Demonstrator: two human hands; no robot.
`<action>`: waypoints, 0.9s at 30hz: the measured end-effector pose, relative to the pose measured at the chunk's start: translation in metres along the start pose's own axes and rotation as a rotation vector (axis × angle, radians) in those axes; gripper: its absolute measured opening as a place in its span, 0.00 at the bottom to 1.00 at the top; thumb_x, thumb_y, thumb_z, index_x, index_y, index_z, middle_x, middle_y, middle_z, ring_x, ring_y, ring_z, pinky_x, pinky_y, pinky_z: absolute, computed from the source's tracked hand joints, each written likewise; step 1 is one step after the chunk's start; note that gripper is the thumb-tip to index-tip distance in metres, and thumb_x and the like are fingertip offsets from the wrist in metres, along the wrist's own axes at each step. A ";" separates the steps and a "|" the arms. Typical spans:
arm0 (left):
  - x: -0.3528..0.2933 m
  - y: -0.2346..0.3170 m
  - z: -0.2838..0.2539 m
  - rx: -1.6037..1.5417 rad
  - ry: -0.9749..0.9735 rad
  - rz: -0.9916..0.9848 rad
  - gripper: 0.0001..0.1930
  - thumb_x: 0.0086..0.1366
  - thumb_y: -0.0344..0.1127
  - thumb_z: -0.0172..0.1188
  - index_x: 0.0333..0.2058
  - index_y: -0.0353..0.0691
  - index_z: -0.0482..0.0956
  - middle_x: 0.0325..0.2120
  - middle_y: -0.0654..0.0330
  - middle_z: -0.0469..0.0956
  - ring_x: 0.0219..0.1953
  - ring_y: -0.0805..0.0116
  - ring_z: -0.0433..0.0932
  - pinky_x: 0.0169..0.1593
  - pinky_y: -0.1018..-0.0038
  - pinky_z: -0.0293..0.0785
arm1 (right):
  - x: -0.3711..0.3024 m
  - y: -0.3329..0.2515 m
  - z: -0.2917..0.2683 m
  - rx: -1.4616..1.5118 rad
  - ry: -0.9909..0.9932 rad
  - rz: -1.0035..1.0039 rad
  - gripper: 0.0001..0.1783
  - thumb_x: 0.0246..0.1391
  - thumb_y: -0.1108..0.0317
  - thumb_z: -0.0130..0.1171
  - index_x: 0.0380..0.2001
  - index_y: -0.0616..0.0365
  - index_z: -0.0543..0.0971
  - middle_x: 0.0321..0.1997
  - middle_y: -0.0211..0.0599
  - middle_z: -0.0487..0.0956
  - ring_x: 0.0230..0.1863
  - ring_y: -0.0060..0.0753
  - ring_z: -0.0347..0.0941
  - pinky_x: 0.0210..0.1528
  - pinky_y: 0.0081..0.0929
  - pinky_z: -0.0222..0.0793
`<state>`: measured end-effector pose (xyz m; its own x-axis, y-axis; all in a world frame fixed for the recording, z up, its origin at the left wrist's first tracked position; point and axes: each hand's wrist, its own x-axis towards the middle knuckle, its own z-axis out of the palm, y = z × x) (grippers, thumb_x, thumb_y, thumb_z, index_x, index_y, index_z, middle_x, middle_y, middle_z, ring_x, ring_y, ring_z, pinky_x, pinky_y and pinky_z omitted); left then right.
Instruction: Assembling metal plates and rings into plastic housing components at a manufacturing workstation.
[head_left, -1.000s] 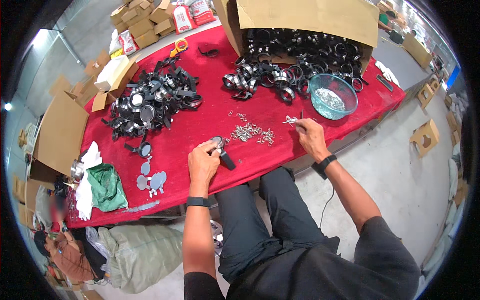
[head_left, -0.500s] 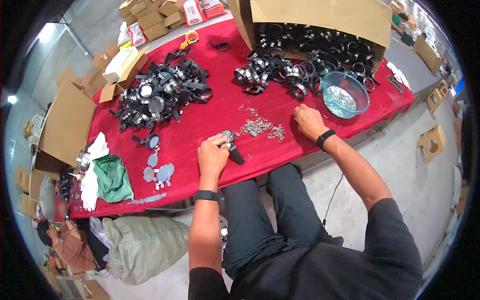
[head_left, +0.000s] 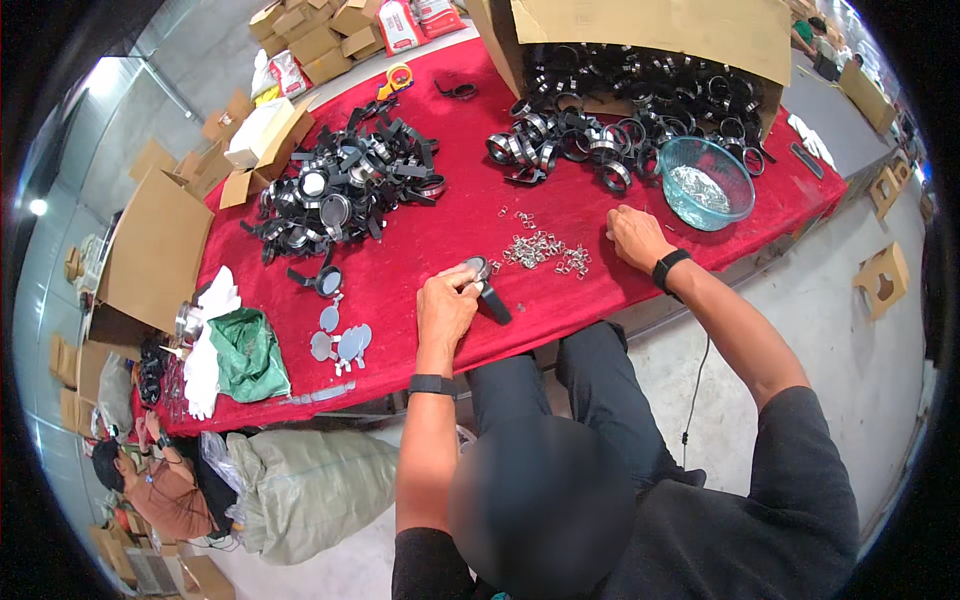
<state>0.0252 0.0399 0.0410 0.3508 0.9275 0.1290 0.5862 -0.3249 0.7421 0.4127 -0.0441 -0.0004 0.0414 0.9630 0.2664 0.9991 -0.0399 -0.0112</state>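
Observation:
My left hand (head_left: 447, 312) is closed on a round metal-rimmed part with a black handle (head_left: 492, 300), near the table's front edge. The part rests on the red cloth with its handle pointing toward me; my fingers cover some of its round end. To its right lies a loose heap of small silver metal clips (head_left: 535, 250). My right hand (head_left: 640, 242) is just right of the heap, its fingers curled together over the cloth. Whatever those fingers may hold is too small to make out. Beyond that hand stands a clear bluish bowl (head_left: 722, 205) with small silver pieces inside.
A large pile of similar handled parts (head_left: 345, 190) lies at the far left. More rings spill from a cardboard box (head_left: 650, 30) at the back. Grey discs (head_left: 350, 345), a green bag (head_left: 248, 355) and white gloves (head_left: 203, 370) lie left. A person (head_left: 165, 490) sits beyond a sack (head_left: 315, 490).
The whole view has shifted, with the table now slightly further right. Both hands keep about the same places on the cloth. The person at the lower left has changed posture.

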 end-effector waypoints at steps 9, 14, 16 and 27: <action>0.000 -0.001 0.004 0.025 0.045 -0.015 0.16 0.63 0.34 0.72 0.49 0.39 0.93 0.54 0.51 0.90 0.55 0.53 0.90 0.62 0.65 0.83 | -0.010 -0.015 0.008 -0.028 0.065 0.004 0.09 0.59 0.74 0.60 0.43 0.63 0.74 0.38 0.56 0.82 0.40 0.61 0.85 0.41 0.55 0.81; 0.001 0.001 0.010 0.016 0.077 -0.018 0.15 0.61 0.32 0.70 0.46 0.39 0.94 0.52 0.50 0.90 0.53 0.45 0.89 0.61 0.59 0.83 | -0.011 -0.029 -0.003 0.324 0.279 0.034 0.12 0.61 0.75 0.58 0.48 0.67 0.78 0.36 0.60 0.84 0.39 0.66 0.85 0.43 0.54 0.82; 0.002 -0.001 0.011 0.026 0.079 -0.011 0.16 0.60 0.32 0.70 0.47 0.39 0.93 0.52 0.49 0.90 0.53 0.45 0.89 0.62 0.59 0.83 | -0.007 -0.065 -0.020 0.538 0.230 0.107 0.12 0.61 0.75 0.59 0.47 0.67 0.81 0.36 0.58 0.86 0.38 0.61 0.87 0.43 0.51 0.83; 0.001 0.006 0.012 0.093 0.056 0.002 0.17 0.62 0.31 0.70 0.50 0.37 0.92 0.55 0.47 0.89 0.57 0.50 0.89 0.65 0.64 0.81 | 0.020 -0.219 0.017 1.765 -0.040 0.707 0.11 0.71 0.66 0.66 0.46 0.64 0.87 0.30 0.31 0.84 0.28 0.22 0.77 0.30 0.28 0.74</action>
<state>0.0382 0.0369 0.0382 0.3117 0.9350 0.1689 0.6521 -0.3399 0.6777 0.1950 -0.0119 -0.0091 0.3590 0.9003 -0.2461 -0.3398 -0.1195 -0.9329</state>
